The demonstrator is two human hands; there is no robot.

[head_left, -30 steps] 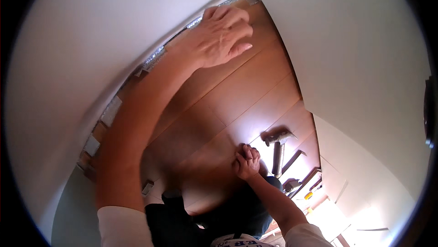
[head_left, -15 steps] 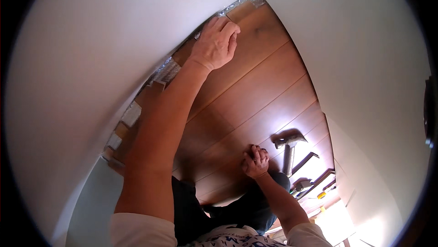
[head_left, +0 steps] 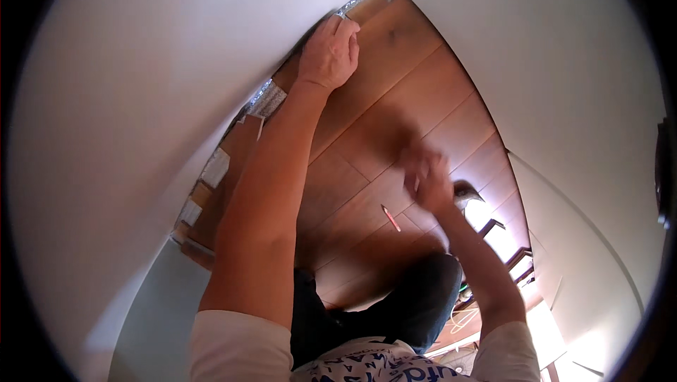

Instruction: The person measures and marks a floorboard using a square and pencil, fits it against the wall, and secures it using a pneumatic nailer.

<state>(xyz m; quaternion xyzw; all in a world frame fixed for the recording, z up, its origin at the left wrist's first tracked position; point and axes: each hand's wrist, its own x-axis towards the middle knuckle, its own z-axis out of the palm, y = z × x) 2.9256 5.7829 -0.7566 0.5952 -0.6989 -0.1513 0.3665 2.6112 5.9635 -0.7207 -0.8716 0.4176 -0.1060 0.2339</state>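
Observation:
My left hand point(head_left: 330, 52) is at the wall side of the brown plank floor point(head_left: 367, 163), its fingers curled down at the edge strip. Whatever the fingertips grip or press is hidden. My right hand point(head_left: 429, 174) hovers over the planks, smeared by motion. A short red pencil point(head_left: 391, 219) lies on the floor between my knee and that hand. Behind my right wrist the dark head of a hammer point(head_left: 468, 191) shows; my forearm covers its handle.
White walls point(head_left: 176, 50) rise on both sides and meet at the far corner. Small wood blocks point(head_left: 216, 167) and silvery underlay point(head_left: 268, 100) line the left floor edge. Dark angled bars point(head_left: 491, 227) lie to the right, and a pale cord point(head_left: 462, 322) is beside my knee.
My right hand has lifted from near my knee and moved forward and right, uncovering the pencil on the floor. The left hand stays at the wall edge. The view has shifted slightly.

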